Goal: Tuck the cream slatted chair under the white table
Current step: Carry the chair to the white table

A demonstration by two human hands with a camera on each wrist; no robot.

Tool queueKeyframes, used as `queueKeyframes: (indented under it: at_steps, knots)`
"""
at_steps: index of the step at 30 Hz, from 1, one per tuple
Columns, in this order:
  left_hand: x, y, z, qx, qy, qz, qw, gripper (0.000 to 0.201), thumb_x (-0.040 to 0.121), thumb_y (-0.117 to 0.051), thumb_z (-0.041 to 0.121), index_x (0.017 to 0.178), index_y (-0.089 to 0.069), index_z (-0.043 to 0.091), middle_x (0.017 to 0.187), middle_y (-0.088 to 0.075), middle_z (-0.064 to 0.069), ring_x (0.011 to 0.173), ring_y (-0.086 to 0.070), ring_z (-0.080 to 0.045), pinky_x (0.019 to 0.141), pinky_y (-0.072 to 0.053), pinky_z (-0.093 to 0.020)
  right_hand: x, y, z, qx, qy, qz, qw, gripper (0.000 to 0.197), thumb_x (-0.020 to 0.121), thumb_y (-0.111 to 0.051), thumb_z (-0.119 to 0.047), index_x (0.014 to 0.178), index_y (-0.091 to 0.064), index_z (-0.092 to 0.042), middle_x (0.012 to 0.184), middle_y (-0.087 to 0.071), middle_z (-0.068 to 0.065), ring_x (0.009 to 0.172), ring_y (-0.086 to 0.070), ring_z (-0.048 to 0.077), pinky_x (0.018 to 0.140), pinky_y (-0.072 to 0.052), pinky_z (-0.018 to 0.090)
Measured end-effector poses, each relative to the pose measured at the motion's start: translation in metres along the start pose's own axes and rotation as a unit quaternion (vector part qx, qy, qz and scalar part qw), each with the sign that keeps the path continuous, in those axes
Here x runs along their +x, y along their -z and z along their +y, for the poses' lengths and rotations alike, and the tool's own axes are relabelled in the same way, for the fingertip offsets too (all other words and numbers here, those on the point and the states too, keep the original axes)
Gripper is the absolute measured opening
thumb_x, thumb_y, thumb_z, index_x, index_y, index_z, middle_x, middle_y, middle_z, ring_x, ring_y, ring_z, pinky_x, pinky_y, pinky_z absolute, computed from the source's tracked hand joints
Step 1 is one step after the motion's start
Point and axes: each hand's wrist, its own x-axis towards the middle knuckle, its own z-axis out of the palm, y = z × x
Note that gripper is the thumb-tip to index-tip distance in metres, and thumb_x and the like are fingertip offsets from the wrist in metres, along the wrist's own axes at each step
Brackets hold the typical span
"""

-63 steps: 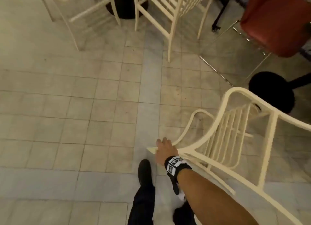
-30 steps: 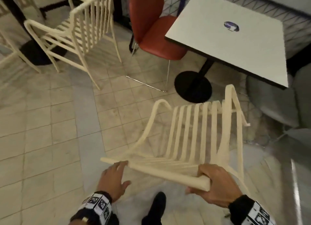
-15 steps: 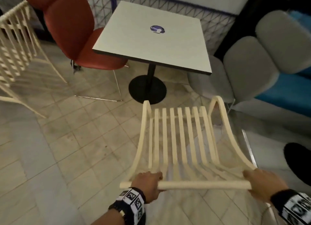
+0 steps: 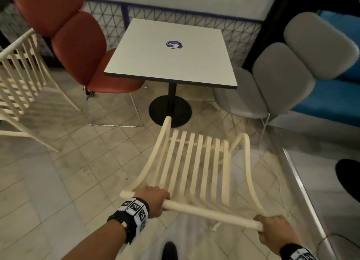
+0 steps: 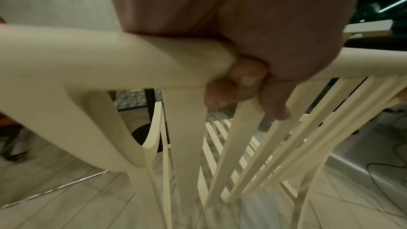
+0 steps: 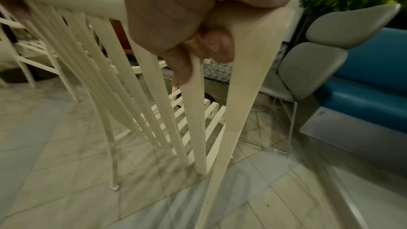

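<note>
Nearest the camera, both hands wrap the round top rail of the chair (image 4: 196, 162). The left hand (image 4: 153, 200) curls around the rail near its left end, fingertips (image 5: 222, 93) tucked under the smooth, cream-painted bar. The right hand (image 4: 274, 232) clasps the right end where the rail bends into the side post, its fingers (image 6: 215, 46) folded beneath. Each wrist wears a black band with square black-and-white markers.

From the rail, thin flat slats run down the back and on across the seat; the side rails curve outward. The chair stands on the pale, worn floor tiles (image 4: 78, 162), its front edge just short of the table's round black base (image 4: 170, 110), the seat not yet beneath the top.

Beyond it stands the table (image 4: 171, 61): a square, matte white surface with a dark edge, a slim black post and a round blue sticker (image 4: 174, 44) at its centre. A rust-red padded chair (image 4: 78, 45) sits at its left, a grey padded one (image 4: 282, 74) at its right with a blue bench (image 4: 331, 96) behind. Another cream slatted chair (image 4: 21, 80) is at far left.
</note>
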Motion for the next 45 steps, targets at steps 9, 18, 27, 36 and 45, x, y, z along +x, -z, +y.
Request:
queueKeyframes:
  at_steps: [9, 18, 27, 36, 45]
  knots:
    - [-0.063, -0.026, -0.078, 0.01, 0.113, 0.016, 0.993, 0.038, 0.091, -0.053, 0.042, 0.129, -0.048, 0.044, 0.124, -0.062, 0.006, 0.115, -0.055, -0.019, 0.099, -0.039, -0.034, 0.011, -0.002, -0.078, -0.004, 0.107, 0.064, 0.992, 0.039, 0.026, -0.082, -0.034, 0.057, -0.059, -0.034, 0.038, -0.052, -0.003, 0.033, -0.043, 0.015, 0.042, -0.044, 0.025]
    - [-0.095, -0.032, -0.119, 0.054, 0.205, 0.05, 0.976, 0.034, 0.08, -0.061, 0.043, 0.114, -0.057, 0.039, 0.11, -0.063, 0.01, 0.105, -0.059, -0.016, 0.1, -0.041, -0.038, 0.021, 0.018, -0.1, 0.047, 0.203, -0.03, 0.978, 0.028, 0.084, -0.057, -0.027, 0.111, -0.054, -0.031, 0.104, -0.05, -0.003, 0.089, -0.058, 0.023, 0.07, -0.045, 0.034]
    - [-0.084, -0.014, -0.115, 0.09, 0.207, -0.039, 0.973, 0.041, 0.083, -0.053, 0.046, 0.123, -0.05, 0.038, 0.111, -0.067, 0.007, 0.106, -0.06, -0.017, 0.098, -0.039, -0.031, 0.033, 0.016, -0.104, 0.055, 0.196, -0.098, 0.974, 0.038, 0.083, -0.055, -0.014, 0.117, -0.054, -0.031, 0.109, -0.045, -0.005, 0.106, -0.053, 0.024, 0.073, -0.035, 0.034]
    - [-0.04, 0.04, -0.136, 0.066, 0.24, -0.053, 0.967, 0.042, 0.082, -0.052, 0.038, 0.124, -0.051, 0.04, 0.118, -0.063, 0.004, 0.109, -0.059, -0.02, 0.096, -0.043, -0.032, 0.08, 0.067, -0.11, 0.063, 0.174, -0.029, 0.982, 0.039, 0.085, -0.055, -0.017, 0.121, -0.054, -0.029, 0.118, -0.057, -0.001, 0.106, -0.055, 0.021, 0.083, -0.043, 0.034]
    - [0.048, 0.121, -0.195, 0.052, 0.234, -0.008, 0.971, 0.03, 0.078, -0.06, 0.036, 0.108, -0.064, 0.035, 0.107, -0.067, -0.001, 0.099, -0.064, -0.025, 0.084, -0.048, -0.034, 0.181, 0.157, -0.124, 0.065, 0.143, 0.018, 0.987, 0.028, 0.079, -0.059, -0.015, 0.096, -0.063, -0.037, 0.092, -0.065, -0.004, 0.085, -0.061, 0.019, 0.077, -0.052, 0.035]
